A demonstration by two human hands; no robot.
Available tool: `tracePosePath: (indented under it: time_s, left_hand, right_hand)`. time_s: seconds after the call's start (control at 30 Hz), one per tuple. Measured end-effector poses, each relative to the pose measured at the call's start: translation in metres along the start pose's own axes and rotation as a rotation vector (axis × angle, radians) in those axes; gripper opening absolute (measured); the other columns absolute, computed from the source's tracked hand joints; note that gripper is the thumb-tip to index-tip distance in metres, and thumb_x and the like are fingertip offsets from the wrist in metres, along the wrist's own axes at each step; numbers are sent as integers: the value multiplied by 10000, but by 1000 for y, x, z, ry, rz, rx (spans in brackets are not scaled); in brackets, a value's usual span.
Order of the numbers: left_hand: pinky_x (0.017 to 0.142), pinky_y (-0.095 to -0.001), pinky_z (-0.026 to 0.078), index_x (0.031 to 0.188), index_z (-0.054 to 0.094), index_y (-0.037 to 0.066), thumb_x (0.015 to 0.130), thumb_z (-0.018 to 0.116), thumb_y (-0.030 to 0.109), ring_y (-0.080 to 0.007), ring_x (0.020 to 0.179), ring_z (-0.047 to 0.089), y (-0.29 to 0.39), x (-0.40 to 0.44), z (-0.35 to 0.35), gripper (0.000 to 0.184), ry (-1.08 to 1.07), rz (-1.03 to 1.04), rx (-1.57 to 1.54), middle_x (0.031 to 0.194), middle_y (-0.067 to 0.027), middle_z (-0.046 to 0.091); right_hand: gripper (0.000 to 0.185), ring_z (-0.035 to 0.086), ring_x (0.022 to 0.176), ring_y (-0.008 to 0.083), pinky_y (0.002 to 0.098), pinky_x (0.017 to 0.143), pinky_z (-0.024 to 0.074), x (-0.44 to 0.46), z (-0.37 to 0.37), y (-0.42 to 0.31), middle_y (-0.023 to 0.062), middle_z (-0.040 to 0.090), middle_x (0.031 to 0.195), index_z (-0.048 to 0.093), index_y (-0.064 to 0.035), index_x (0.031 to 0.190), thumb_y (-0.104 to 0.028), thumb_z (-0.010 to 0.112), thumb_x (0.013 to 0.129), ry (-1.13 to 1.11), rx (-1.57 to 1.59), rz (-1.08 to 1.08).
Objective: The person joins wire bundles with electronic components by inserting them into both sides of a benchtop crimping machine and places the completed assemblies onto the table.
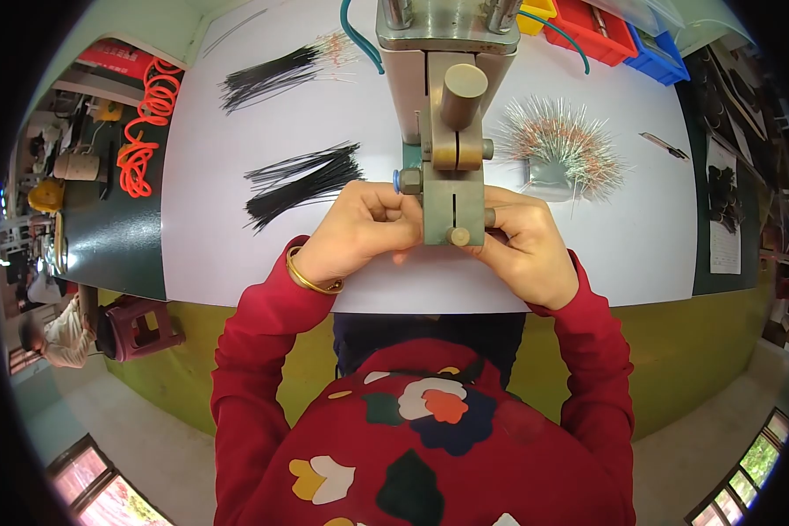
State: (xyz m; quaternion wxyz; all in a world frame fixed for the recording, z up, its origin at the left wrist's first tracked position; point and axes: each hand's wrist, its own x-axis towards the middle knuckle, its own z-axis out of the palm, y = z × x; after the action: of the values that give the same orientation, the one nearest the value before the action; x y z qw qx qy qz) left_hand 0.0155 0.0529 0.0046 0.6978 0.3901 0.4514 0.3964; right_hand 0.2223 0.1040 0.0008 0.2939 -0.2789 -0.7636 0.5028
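My left hand [366, 226] is closed in a pinch at the left side of a metal bench press [454, 188]. My right hand [532, 250] is pinched at the press's right side, fingers curled behind its head. The press head covers the fingertips, so whatever they hold is hidden. Just left of my left hand lies a bundle of black wires [302, 186]. Beyond my right hand, a dense fan of thin silvery leads with orange parts [565, 140] spreads around a grey block [548, 178].
A second black wire bundle [276, 79] with orange-tipped ends lies farther back. A slim pen or knife [664, 145] is at the right. Red [590, 31] and blue [657, 57] bins stand behind. An orange coiled hose [155, 105] hangs left; another person [66, 333] sits beyond.
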Motion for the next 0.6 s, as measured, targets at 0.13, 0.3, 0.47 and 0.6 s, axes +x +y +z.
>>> tracePosePath:
  time_s: [0.13, 0.3, 0.47, 0.6]
  left_hand:
    - [533, -195, 418, 732, 607, -7, 766, 585, 25, -67, 558, 512, 0, -1, 0, 52, -3, 9, 40, 663, -20, 574]
    - [528, -199, 425, 726, 603, -5, 756, 593, 26, -63, 552, 513, -2, -1, 1, 44, 34, 25, 106, 650, -12, 568]
    - [525, -203, 432, 716, 604, -8, 744, 594, 19, -65, 549, 522, 0, -3, 3, 40, 42, 57, 185, 638, -15, 571]
    - [526, -202, 434, 706, 603, -7, 739, 590, 12, -68, 551, 533, 0, -5, 6, 40, 71, 65, 181, 632, -21, 576]
  right_hand:
    - [114, 482, 532, 246, 331, 490, 368, 1, -2, -1, 114, 513, 651, 637, 36, 743, -74, 643, 771, -16, -26, -23]
    - [102, 495, 541, 250, 331, 495, 382, 2, -4, 2, 120, 531, 652, 643, 32, 745, -68, 642, 765, -25, -44, -59]
    - [96, 504, 556, 249, 333, 508, 396, 4, -4, 1, 122, 543, 645, 641, 33, 739, -61, 642, 759, -36, -22, -71]
    - [96, 511, 574, 248, 331, 516, 401, 5, -4, 0, 122, 545, 643, 637, 33, 733, -59, 642, 757, -43, 1, -77]
